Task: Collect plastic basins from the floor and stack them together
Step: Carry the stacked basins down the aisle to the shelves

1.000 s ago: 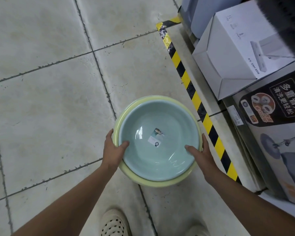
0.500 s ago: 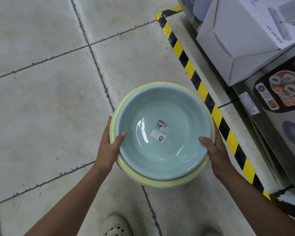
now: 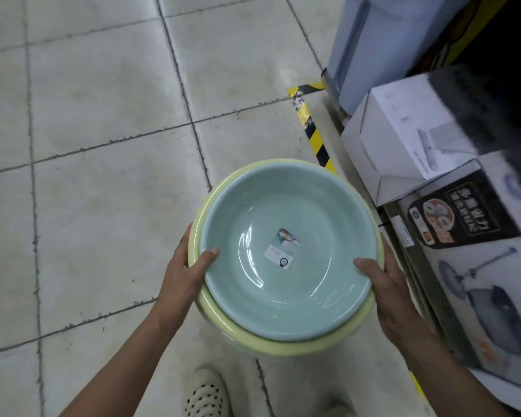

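A pale blue plastic basin (image 3: 310, 212) with a small label in its bottom sits nested inside a yellow-green basin (image 3: 271, 341). I hold the pair above the tiled floor, in front of me. My left hand (image 3: 184, 275) grips the left rims with its thumb over the blue basin's edge. My right hand (image 3: 385, 290) grips the right rims the same way.
Boxed goods line the right side: a white box (image 3: 403, 145), a dark printed box (image 3: 475, 236) and a pale blue carton (image 3: 370, 46). Yellow-black hazard tape (image 3: 312, 127) runs along the floor beside them. My shoe (image 3: 206, 392) shows below the basins.
The stacked basins have risen and look larger, with both hands keeping the same grip. The view has shifted, so the boxes on the right sit lower in the frame.
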